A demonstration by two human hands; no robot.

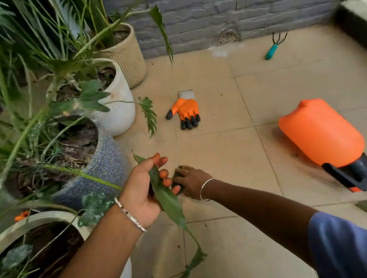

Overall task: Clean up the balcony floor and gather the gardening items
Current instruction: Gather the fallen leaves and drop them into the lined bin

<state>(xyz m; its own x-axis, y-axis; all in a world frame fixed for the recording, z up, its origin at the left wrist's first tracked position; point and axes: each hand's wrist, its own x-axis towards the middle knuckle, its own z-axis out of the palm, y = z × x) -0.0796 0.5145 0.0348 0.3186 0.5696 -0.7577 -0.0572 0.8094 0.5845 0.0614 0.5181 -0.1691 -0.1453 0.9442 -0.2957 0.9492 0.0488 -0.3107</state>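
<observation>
While the left hand curls its fingers round a long green leaf above the beige tiled floor, the right hand covers a small dark leaf scrap just beside it; I cannot tell whether it grips the scrap.

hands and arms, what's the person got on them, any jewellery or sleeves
The left hand has a silver beaded bracelet with a few dark beads at the wrist, and no sleeve shows on that forearm. The right hand has a thin plain silver bangle at the wrist, with a blue short sleeve on the upper arm.
</observation>
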